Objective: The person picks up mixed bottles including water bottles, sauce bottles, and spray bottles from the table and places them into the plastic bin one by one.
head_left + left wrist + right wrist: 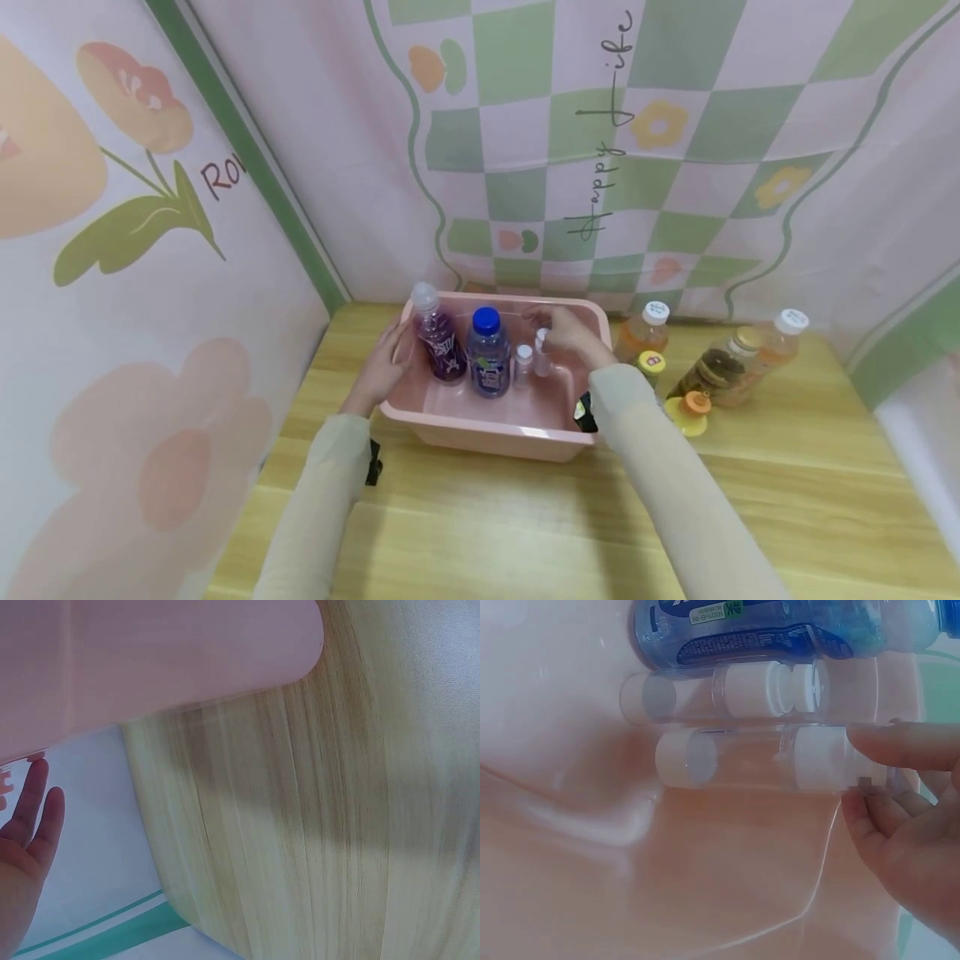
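Note:
My right hand [566, 333] is inside the pink plastic basin [450, 425], its thumb and fingers pinching the white top of a small clear bottle [750, 759]. That bottle stands upright beside another small clear bottle [523, 367] with a white cap. To their left stands a blue-capped drink bottle [489, 358], then a purple drink bottle [444, 350] with a clear domed cap. At the basin's left rim rests my left hand [381, 368]; in the left wrist view its visible fingers [49, 829] are extended, one tip at the rim's underside.
Right of the basin on the wooden table [480, 525] stand an orange drink bottle [637, 337], a yellow-capped bottle [649, 365], a dark bottle [712, 371], another white-capped bottle [780, 346] and a yellow bottle with an orange top [692, 412]. A patterned curtain [517, 183] hangs behind.

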`<act>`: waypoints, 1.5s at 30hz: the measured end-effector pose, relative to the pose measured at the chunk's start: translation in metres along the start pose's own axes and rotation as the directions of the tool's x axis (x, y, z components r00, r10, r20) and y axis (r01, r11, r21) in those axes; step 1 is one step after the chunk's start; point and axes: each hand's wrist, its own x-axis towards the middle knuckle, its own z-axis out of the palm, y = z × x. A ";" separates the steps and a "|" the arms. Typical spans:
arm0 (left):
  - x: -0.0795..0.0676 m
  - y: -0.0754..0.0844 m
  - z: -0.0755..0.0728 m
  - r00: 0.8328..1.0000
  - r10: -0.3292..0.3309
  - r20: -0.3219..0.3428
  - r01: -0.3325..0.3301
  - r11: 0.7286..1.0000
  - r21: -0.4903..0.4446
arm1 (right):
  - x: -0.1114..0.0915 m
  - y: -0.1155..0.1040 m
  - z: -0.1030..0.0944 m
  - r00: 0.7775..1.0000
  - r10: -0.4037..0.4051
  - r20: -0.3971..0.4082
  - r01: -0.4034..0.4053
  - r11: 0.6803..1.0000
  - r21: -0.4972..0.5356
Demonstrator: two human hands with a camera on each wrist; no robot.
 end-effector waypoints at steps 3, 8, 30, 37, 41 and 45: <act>0.000 0.000 0.000 1.000 0.006 0.000 -0.006 1.000 0.000 | 0.000 0.003 0.002 1.000 0.017 0.000 -0.017 1.000 0.009; 0.001 0.000 0.000 1.000 -0.001 0.005 0.001 1.000 0.005 | -0.001 0.005 0.005 0.997 0.072 0.017 -0.073 0.997 0.010; 0.001 -0.001 0.001 0.999 -0.033 0.010 0.034 0.999 -0.006 | -0.003 0.008 0.009 0.987 0.159 0.004 -0.159 0.985 -0.064; 0.002 0.000 0.001 0.999 -0.033 0.016 0.033 0.999 -0.015 | -0.002 0.009 0.008 0.985 0.172 0.017 -0.169 0.982 -0.087; 0.002 0.000 0.000 0.999 -0.040 0.018 0.040 0.999 -0.018 | -0.001 0.011 0.008 0.989 0.150 0.019 -0.148 0.986 -0.080; 0.003 0.001 0.000 0.999 -0.044 0.020 0.044 0.999 -0.027 | -0.002 0.012 0.008 0.992 0.122 0.022 -0.120 0.990 -0.070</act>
